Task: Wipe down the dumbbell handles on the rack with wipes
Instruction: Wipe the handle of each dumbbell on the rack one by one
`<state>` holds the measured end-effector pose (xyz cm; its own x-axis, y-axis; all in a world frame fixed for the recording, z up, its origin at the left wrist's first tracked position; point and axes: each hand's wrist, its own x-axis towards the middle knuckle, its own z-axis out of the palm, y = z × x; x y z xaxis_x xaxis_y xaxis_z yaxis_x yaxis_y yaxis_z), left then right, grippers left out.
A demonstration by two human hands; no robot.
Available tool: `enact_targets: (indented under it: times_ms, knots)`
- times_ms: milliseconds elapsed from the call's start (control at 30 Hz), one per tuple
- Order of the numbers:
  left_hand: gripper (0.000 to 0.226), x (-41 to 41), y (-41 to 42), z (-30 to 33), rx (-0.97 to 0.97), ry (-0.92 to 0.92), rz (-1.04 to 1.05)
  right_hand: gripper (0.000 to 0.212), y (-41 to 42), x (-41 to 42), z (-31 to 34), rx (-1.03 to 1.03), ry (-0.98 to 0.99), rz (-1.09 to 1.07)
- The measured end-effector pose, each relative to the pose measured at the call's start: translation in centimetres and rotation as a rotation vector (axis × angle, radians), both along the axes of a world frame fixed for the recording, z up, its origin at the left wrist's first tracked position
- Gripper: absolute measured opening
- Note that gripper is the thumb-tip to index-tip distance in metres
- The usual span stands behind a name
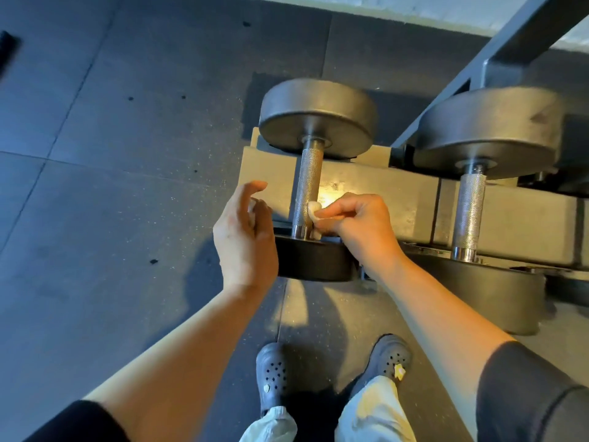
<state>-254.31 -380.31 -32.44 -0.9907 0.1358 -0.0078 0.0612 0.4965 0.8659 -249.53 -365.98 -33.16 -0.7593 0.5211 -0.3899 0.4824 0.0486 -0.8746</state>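
The right hand (pixel 357 223) pinches a small white wipe (pixel 314 212) and presses it against the near part of the knurled handle (pixel 307 186) of the left dumbbell (pixel 315 122), which lies on the rack (pixel 398 193). The left hand (pixel 245 237) is just left of the handle with loosely bent fingers; something pale shows behind them (I cannot tell whether the hand holds it). A second dumbbell (pixel 484 135) lies on the rack to the right. Near the camera, two dark clogs (pixel 274 374) stand on the rubber floor (pixel 111 186).
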Motion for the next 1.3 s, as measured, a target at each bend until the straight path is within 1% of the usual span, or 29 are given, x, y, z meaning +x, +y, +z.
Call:
enact_targets:
  times_ms: [100, 167, 233, 267, 300, 367, 467, 533, 633, 700, 767, 867, 933, 1067, 1133, 1167, 1200, 1233, 1267, 1300]
  knots:
    - [0.026, 0.0, 0.0, 0.1, -0.033, -0.028, 0.011, 0.007, -0.1, 0.4, 0.5, -0.033, -0.015, 0.076]
    - [0.022, 0.0, -0.1, 0.6, -0.077, -0.017, -0.007, 0.009, 0.3, 0.9, 1.2, -0.001, 0.015, 0.015]
    - [0.020, 0.1, 0.3, 1.7, -0.138, 0.117, -0.051, 0.011, 2.0, 1.7, 2.4, 0.170, 0.045, -0.046]
    - [0.021, 0.4, 1.0, 2.5, -0.147, 0.191, -0.088, 0.013, 3.3, 2.3, 3.1, 0.282, 0.057, -0.053]
    - [0.021, 0.9, 2.2, 3.3, -0.133, 0.226, -0.147, 0.016, 4.9, 3.0, 3.7, 0.388, 0.059, -0.044]
    - [0.023, 2.6, 4.9, 4.2, -0.045, 0.183, -0.313, 0.022, 8.4, 4.6, 4.5, 0.601, 0.029, 0.003]
    - [0.028, 5.8, 9.0, 3.4, 0.113, 0.069, -0.518, 0.030, 12.5, 6.1, 4.8, 0.937, -0.045, 0.125]
    - [0.038, 7.9, 10.7, 2.1, 0.141, -0.039, -0.567, 0.034, 14.2, 6.4, 4.4, 1.097, -0.037, 0.273]
    - [0.051, 10.4, 11.8, 0.5, 0.106, -0.148, -0.580, 0.030, 15.3, 6.6, 3.4, 1.305, -0.197, 0.557]
    - [0.054, 11.4, 12.1, -0.2, 0.087, -0.176, -0.587, 0.026, 15.7, 6.9, 2.9, 1.384, -0.241, 0.630]
    - [0.056, 12.0, 12.0, -0.7, 0.082, -0.180, -0.564, 0.028, 16.1, 7.4, 2.4, 1.342, -0.235, 0.623]
    - [0.055, 12.5, 12.0, -0.8, 0.100, -0.188, -0.534, 0.034, 16.1, 8.5, 2.5, 1.119, -0.181, 0.632]
    - [0.055, 12.7, 12.0, -0.7, 0.105, -0.192, -0.517, 0.031, 15.8, 9.5, 3.2, 0.968, -0.165, 0.676]
    - [0.055, 12.8, 12.0, -1.0, 0.090, -0.165, -0.512, 0.031, 15.7, 10.9, 5.0, 0.616, -0.295, 0.710]
    - [0.059, 12.7, 11.9, -0.9, 0.072, -0.159, -0.528, 0.033, 15.6, 11.1, 5.6, 0.494, -0.313, 0.686]
    - [0.062, 12.6, 11.9, -0.9, 0.058, -0.151, -0.536, 0.033, 15.6, 11.2, 5.6, 0.501, -0.278, 0.629]
    - [0.064, 12.5, 11.8, -0.8, 0.045, -0.143, -0.546, 0.031, 15.7, 11.2, 5.5, 0.574, -0.213, 0.527]
    - [0.064, 12.4, 11.8, -0.7, 0.034, -0.137, -0.553, 0.029, 16.0, 11.1, 5.2, 0.689, -0.126, 0.391]
    - [0.062, 12.3, 11.8, -0.5, 0.023, -0.138, -0.555, 0.028, 16.4, 11.0, 4.9, 0.792, -0.037, 0.251]
    - [0.057, 12.2, 11.8, -0.4, 0.001, -0.149, -0.559, 0.027, 16.9, 10.9, 4.7, 0.849, 0.029, 0.140]
